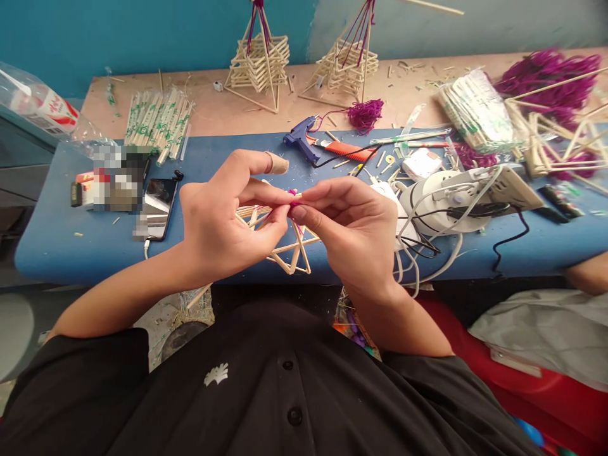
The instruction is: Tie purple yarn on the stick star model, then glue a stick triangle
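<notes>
Purple yarn (293, 192) is pinched between the fingertips of both hands, wound around the joined ends of thin wooden sticks. My left hand (228, 209) closes thumb and finger on it; a bandage wraps its raised index finger. From the other side my right hand (358, 228) pinches the same spot with thumb and fingers. Below the fingertips hangs a stick frame (297, 250) of pale wood with triangular shapes, partly hidden by my left hand. The exact loop of the yarn between the fingers is too small to make out.
Behind my hands lie a blue glue gun (303, 139) and a purple yarn bundle (365, 116). Two finished-looking stick lanterns (259, 63) stand at the back. Wrapped chopsticks (156, 120) and a phone (160, 206) are left; a white fan (441, 202) with cables is right. Another person's arm (589, 273) shows.
</notes>
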A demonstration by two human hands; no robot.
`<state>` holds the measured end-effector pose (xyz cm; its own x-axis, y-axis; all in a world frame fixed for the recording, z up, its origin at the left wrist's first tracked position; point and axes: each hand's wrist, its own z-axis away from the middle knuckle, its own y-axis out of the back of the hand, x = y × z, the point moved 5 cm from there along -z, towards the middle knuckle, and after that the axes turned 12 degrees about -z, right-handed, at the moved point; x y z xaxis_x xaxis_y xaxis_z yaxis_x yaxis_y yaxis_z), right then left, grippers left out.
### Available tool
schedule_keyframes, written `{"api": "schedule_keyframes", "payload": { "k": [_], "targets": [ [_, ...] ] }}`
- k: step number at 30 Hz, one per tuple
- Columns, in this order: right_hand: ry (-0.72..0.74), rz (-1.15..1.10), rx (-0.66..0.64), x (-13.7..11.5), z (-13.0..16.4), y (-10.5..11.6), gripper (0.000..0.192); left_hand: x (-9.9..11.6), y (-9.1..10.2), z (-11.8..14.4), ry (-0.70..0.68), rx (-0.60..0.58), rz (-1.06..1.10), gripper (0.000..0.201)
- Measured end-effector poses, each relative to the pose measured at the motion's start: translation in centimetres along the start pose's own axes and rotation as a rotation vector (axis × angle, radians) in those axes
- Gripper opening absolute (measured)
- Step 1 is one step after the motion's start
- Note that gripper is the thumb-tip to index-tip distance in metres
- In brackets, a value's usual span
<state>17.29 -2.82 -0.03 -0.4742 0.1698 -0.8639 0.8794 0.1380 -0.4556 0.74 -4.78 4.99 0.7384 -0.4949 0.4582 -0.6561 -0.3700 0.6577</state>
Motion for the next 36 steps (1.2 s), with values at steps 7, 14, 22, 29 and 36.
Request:
{"api": "schedule_keyframes", "payload": {
  "k": [7,14,22,29,36],
  "targets": [
    [0.066,0.057,0.018,-0.4,0.2,-0.2,0.025,0.3,0.2,0.2,-0.054,0.056,-0.066,0.034],
    [0.186,0.184,0.016,-1.1,0.7,-0.3,0.016,0.3,0.3,-0.1,-0.009,0.008,-0.030,0.028],
    [0.153,0.182,0.016,-0.9,0.7,-0.3,0.014,0.2,0.2,0.0,-0.030,0.015,-0.036,0.024],
    [0.175,0.166,-0.002,-1.0,0.7,-0.5,0.015,0.2,0.1,0.0,-0.090,0.014,-0.071,0.029],
    [0.190,0.208,-0.039,-1.0,0.6,-0.5,0.010,0.1,-0.1,-0.2,-0.011,0.028,-0.022,0.030]
  ]
}}
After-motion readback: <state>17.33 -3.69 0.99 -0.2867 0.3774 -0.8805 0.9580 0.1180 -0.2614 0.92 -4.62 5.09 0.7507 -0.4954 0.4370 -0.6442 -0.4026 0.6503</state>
